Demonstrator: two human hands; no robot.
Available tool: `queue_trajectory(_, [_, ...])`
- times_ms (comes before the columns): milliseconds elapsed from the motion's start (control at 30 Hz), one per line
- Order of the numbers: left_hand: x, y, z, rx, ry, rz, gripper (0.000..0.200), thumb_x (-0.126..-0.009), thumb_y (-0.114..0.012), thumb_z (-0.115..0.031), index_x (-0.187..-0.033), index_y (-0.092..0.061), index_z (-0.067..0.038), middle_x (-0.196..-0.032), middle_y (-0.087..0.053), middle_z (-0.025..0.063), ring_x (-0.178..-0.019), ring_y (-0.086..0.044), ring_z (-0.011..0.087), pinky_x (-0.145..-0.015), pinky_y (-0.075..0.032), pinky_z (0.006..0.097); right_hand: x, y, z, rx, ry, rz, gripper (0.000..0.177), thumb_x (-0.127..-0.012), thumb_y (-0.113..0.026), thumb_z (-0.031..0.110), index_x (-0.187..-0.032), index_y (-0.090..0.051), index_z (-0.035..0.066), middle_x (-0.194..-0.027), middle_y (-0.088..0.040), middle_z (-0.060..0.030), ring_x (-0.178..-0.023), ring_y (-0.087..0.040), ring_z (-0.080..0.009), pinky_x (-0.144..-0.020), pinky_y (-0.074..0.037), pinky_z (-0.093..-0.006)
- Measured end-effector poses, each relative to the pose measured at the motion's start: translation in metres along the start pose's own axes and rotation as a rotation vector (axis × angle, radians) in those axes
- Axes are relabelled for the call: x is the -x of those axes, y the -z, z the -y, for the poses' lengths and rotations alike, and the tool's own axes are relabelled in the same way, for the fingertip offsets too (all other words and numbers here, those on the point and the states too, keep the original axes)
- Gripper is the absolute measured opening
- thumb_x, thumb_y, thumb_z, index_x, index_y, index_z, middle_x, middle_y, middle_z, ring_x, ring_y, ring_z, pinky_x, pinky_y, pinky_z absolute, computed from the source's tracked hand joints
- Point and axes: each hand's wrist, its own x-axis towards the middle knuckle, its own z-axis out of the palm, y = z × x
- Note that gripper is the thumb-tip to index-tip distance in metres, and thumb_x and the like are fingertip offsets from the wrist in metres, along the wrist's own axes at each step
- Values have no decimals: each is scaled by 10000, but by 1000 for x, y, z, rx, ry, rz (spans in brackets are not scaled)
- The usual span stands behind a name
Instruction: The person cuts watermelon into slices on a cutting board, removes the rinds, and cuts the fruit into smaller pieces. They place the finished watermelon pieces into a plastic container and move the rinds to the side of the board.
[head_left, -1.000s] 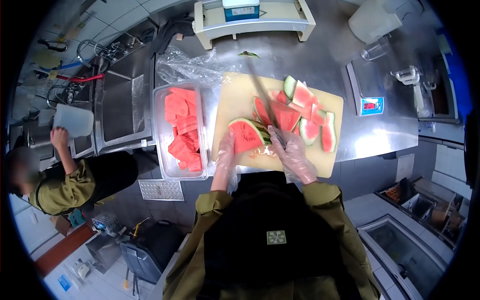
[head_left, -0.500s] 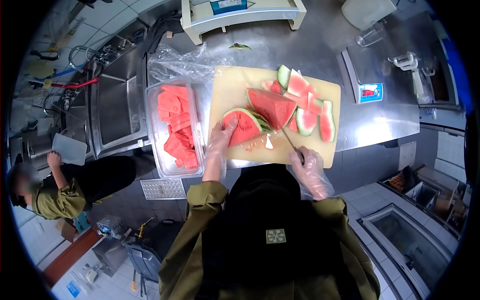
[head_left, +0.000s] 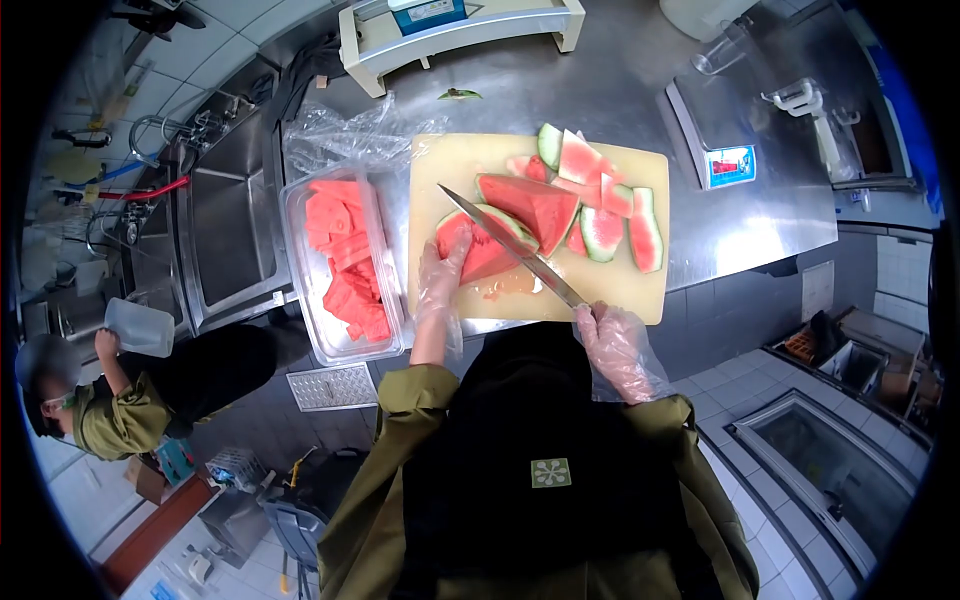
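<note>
My gloved left hand (head_left: 441, 275) grips the near left end of a watermelon piece (head_left: 482, 262), its red flesh facing me. In my gloved right hand (head_left: 617, 350) is the handle of a long kitchen knife (head_left: 512, 240). The blade slants up to the left over that piece, its tip beyond the rind. Just behind lies a larger watermelon wedge (head_left: 530, 208). Cut-off rinds (head_left: 647, 232) are scattered at the right of the cream cutting board (head_left: 435, 160). Juice wets the board near the knife.
Left of the board, a clear plastic tub (head_left: 300, 290) holds cut watermelon; crumpled plastic film (head_left: 350, 135) lies behind it. A scale (head_left: 728, 165) stands at the right, a sink (head_left: 230, 230) at the far left. Another person (head_left: 120, 400) on the left holds a translucent container (head_left: 140, 327).
The knife has swung from low beside the watermelon to lie across over the piece, tip pointing up left. My left hand keeps hold of the same piece. The view has shifted slightly.
</note>
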Motion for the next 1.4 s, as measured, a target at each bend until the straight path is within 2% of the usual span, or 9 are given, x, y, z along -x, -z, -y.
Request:
queue_trajectory(300, [5,0,3,422,68,119,637,-834,-750,-369,-1286,-500,3,-1195,-601,127,-1069,-591,198,-942,-465,310,-18,-11,2,-325,-101,60,292,-922,-584,314,-887,-643,30,-737,-634,-187,-716,-620,-388,-653,-477,-465])
queue_trajectory(400, [-1,6,20,543,-7,206,526,-868,-729,-230,-1285,-492,-14,-1185,-601,85,-1068,-578,160,-930,-473,286,-56,-24,18,-346,115,-189,298,-920,-588,327,-924,-644,34,-744,-643,-183,-695,-629,-375,-648,-473,-454])
queue_trajectory(533, [-1,7,25,438,-130,187,466,-895,-691,-138,-1292,-479,-20,-1203,-592,55,-1071,-561,134,-923,-481,297,-65,-81,14,-870,-275,124,293,-930,-559,298,-989,-642,24,-817,-662,-209,-784,-650,-382,-692,-489,-443])
queue_trajectory(700, [18,28,-1,341,-334,88,568,-749,-770,20,-1247,-504,-46,-1121,-580,42,-1026,-569,135,-898,-492,272,-68,-82,46,-593,-66,-120,291,-936,-580,252,-1018,-618,-25,-777,-642,-229,-779,-645,-410,-676,-483,-454])
queue_trajectory(833, [28,51,-17,-116,-445,-135,649,-651,-851,-45,-1216,-532,-18,-1093,-626,93,-1021,-597,179,-899,-508,304,-89,-116,51,-710,74,-141,274,-927,-599,255,-1027,-628,2,-859,-652,-240,-825,-625,-426,-706,-481,-457])
queue_trajectory(967, [35,42,-6,-124,-657,67,687,-604,-904,-152,-1183,-561,-12,-1180,-635,168,-1096,-614,280,-947,-493,371,-97,-110,37,-316,-120,60,228,-916,-590,242,-1012,-646,42,-857,-641,-202,-797,-619,-396,-722,-481,-467])
queue_trajectory(1100, [36,28,25,-50,-706,87,714,-682,-866,-200,-1246,-492,27,-1277,-553,174,-1176,-539,270,-1006,-438,379,-74,-93,16,-494,143,-171,213,-866,-645,219,-991,-625,48,-841,-649,-178,-765,-620,-400,-682,-480,-495])
queue_trajectory(1233, [34,23,26,44,-792,77,572,-805,-772,-256,-1245,-511,0,-1274,-575,179,-1168,-560,279,-1006,-436,373,-24,-66,3,-338,-87,139,177,-872,-630,231,-874,-596,57,-760,-635,-163,-710,-607,-394,-650,-474,-487])
queue_trajectory(1400, [46,19,39,-24,-754,-50,555,-944,-576,-395,-1304,-459,12,-1257,-546,151,-1189,-503,231,-1027,-383,353,29,-87,9,-424,-83,29,305,-909,-559,330,-778,-578,55,-631,-570,-168,-624,-588,-382,-577,-448,-481])
